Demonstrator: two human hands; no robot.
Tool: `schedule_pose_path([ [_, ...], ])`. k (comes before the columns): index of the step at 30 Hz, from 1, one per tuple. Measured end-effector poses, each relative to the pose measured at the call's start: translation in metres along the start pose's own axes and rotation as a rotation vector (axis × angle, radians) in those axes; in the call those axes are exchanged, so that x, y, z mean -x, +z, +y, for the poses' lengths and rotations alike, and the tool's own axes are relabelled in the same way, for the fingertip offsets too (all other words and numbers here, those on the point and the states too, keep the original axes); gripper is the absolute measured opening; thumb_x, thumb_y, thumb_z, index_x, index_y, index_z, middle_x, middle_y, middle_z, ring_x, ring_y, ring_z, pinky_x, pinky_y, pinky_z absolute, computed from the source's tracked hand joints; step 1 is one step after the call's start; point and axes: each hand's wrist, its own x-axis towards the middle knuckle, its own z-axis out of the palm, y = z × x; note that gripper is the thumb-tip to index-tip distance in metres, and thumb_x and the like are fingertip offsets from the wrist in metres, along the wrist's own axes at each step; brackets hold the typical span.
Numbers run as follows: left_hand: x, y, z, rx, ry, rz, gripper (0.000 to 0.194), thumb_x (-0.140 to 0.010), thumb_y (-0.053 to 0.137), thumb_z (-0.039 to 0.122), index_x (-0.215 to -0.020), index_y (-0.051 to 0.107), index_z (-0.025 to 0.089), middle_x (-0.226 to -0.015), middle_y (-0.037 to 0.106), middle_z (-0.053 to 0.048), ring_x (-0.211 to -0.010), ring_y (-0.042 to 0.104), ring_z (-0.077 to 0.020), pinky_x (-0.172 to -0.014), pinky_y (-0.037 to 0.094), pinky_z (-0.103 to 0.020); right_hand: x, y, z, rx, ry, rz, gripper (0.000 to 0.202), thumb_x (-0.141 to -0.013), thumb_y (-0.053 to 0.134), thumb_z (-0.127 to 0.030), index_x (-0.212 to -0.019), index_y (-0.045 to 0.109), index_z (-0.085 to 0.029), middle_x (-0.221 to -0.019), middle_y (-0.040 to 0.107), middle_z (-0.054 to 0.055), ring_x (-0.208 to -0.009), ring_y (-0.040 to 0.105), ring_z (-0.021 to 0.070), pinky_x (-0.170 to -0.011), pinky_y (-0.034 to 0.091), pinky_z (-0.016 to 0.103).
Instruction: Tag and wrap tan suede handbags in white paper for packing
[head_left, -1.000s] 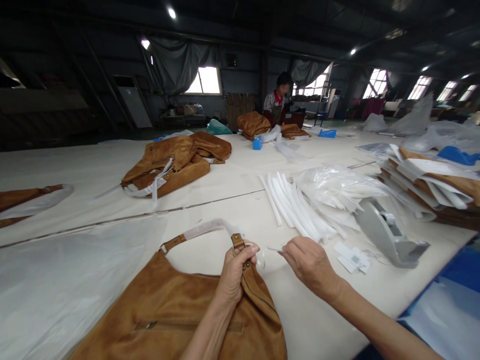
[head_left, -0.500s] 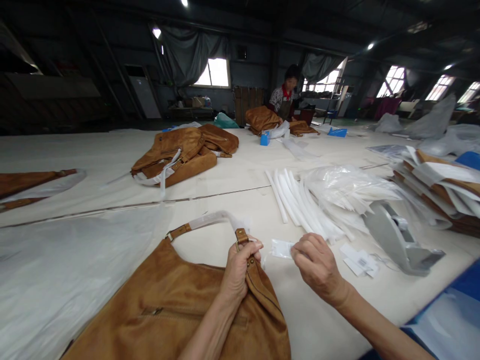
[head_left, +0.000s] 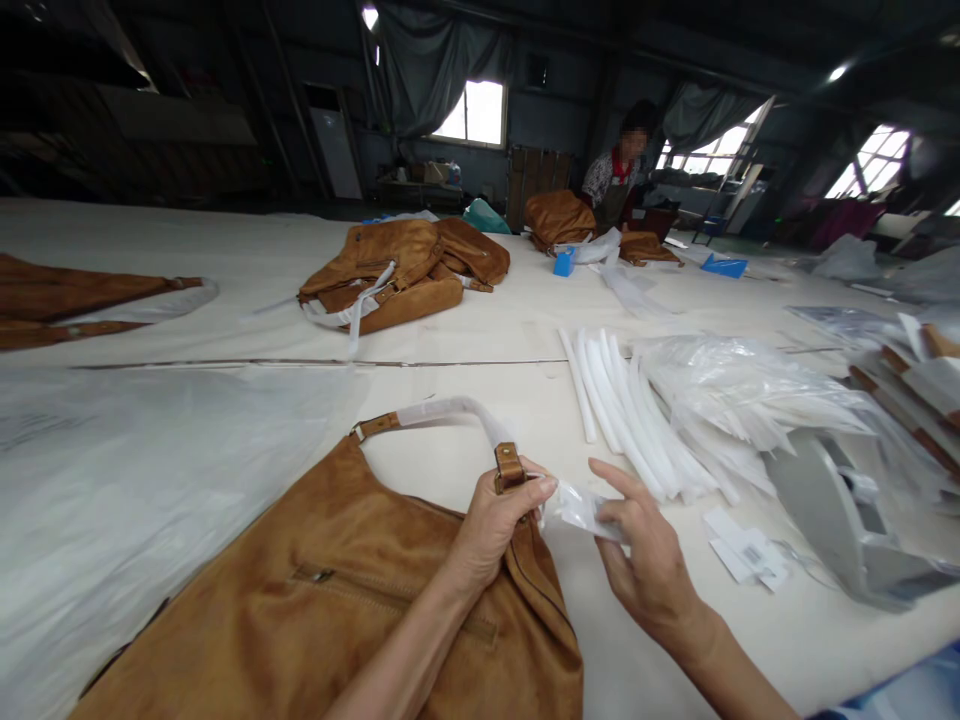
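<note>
A brown leather bag [head_left: 360, 600] lies at the front, its strap [head_left: 450, 406] wrapped in whitish film and arched above it. My left hand [head_left: 499, 515] is closed on the bag's strap end, just below the brown strap tab. Beside it, a small clear plastic packet [head_left: 581, 508] stretches from my left fingertips to my right hand. My right hand [head_left: 641, 545] touches the packet's right end, its index finger raised and the other fingers bent; whether it pinches the packet is hard to tell.
White foam strips [head_left: 630, 420] and clear plastic bags [head_left: 742, 385] lie behind my right hand. White tags [head_left: 745, 548] and a grey tape dispenser [head_left: 840, 510] are at the right. More brown bags [head_left: 405, 270] lie further back, where a person [head_left: 619, 175] stands.
My right hand has opened from a closed shape, with the index finger now raised. The packet has tilted, its right end lower. The view has shifted, moving the background.
</note>
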Motion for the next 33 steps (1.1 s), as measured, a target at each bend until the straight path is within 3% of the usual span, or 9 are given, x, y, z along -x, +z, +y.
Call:
schedule_pose_path([
  [2, 0.0, -0.001, 0.001, 0.0, 0.012, -0.033, 0.025, -0.074, 0.074, 0.039, -0.072, 0.063, 0.016, -0.059, 0.05, 0.002, -0.055, 0.045, -0.0122, -0.056, 0.037, -0.024, 0.005, 0.003, -0.003, -0.229, 0.244, -0.137, 0.016, -0.087, 0.056, -0.016, -0.099, 0.049, -0.024, -0.133, 0.055, 0.014, -0.121, 0.056, 0.026, -0.097, 0.048, 0.044],
  [5, 0.0, -0.001, 0.003, 0.021, 0.009, -0.079, 0.024, -0.077, 0.073, 0.038, -0.074, 0.062, 0.016, -0.062, 0.052, 0.002, -0.056, 0.048, -0.013, -0.055, 0.039, -0.023, 0.005, 0.004, -0.012, -0.708, 0.571, -0.302, 0.047, -0.083, 0.067, -0.043, -0.121, 0.044, -0.027, -0.122, 0.062, 0.011, -0.111, 0.06, 0.0266, -0.095, 0.048, 0.043],
  [7, 0.001, 0.0, 0.005, 0.02, 0.01, -0.095, 0.024, -0.079, 0.072, 0.038, -0.075, 0.061, 0.016, -0.063, 0.053, 0.002, -0.056, 0.049, -0.0132, -0.056, 0.04, -0.023, 0.002, 0.003, -0.017, -1.015, 0.701, -0.302, 0.055, -0.086, 0.057, -0.06, -0.126, 0.046, -0.024, -0.113, 0.065, 0.011, -0.106, 0.061, 0.0266, -0.092, 0.047, 0.042],
  [10, 0.001, 0.0, 0.007, -0.024, 0.028, -0.095, 0.026, -0.079, 0.072, 0.038, -0.074, 0.063, 0.014, -0.064, 0.056, 0.0, -0.058, 0.05, -0.0124, -0.058, 0.04, -0.022, -0.004, 0.004, -0.023, -1.233, 0.859, -0.246, 0.043, -0.089, 0.055, -0.056, -0.112, 0.059, -0.02, -0.099, 0.066, 0.008, -0.091, 0.06, 0.0205, -0.084, 0.046, 0.034],
  [14, 0.002, -0.001, 0.006, 0.01, -0.018, -0.081, 0.027, -0.077, 0.073, 0.039, -0.076, 0.063, 0.014, -0.064, 0.06, -0.001, -0.056, 0.049, -0.0114, -0.055, 0.038, -0.021, -0.006, 0.004, -0.024, -1.188, 0.992, -0.227, 0.026, -0.079, 0.075, -0.037, -0.092, 0.064, -0.017, -0.083, 0.064, 0.0, -0.07, 0.054, 0.0113, -0.068, 0.042, 0.023],
  [21, 0.002, -0.001, 0.007, 0.041, -0.011, -0.09, 0.025, -0.077, 0.07, 0.034, -0.067, 0.056, 0.015, -0.049, 0.048, 0.003, -0.046, 0.038, -0.008, -0.047, 0.03, -0.019, -0.011, -0.013, -0.021, -0.889, 0.991, -0.318, 0.036, -0.078, 0.073, -0.049, -0.075, 0.058, -0.016, -0.061, 0.061, -0.002, -0.052, 0.048, 0.0094, -0.049, 0.032, 0.02],
  [29, 0.004, 0.002, 0.005, 0.028, 0.011, -0.008, 0.025, -0.077, 0.069, 0.033, -0.065, 0.054, 0.016, -0.049, 0.046, 0.004, -0.047, 0.039, -0.0076, -0.048, 0.031, -0.019, -0.014, -0.019, -0.019, -0.763, 0.941, -0.383, 0.037, -0.08, 0.069, -0.051, -0.072, 0.055, -0.017, -0.061, 0.058, -0.002, -0.051, 0.044, 0.0087, -0.048, 0.031, 0.021],
  [33, 0.001, -0.003, 0.007, 0.085, -0.08, -0.036, 0.026, -0.074, 0.075, 0.035, -0.068, 0.058, 0.015, -0.051, 0.049, 0.004, -0.046, 0.039, -0.0068, -0.046, 0.031, -0.018, -0.013, -0.022, -0.017, -0.75, 0.976, -0.375, 0.039, -0.078, 0.07, -0.053, -0.072, 0.054, -0.018, -0.059, 0.058, -0.002, -0.05, 0.044, 0.0091, -0.047, 0.03, 0.022],
])
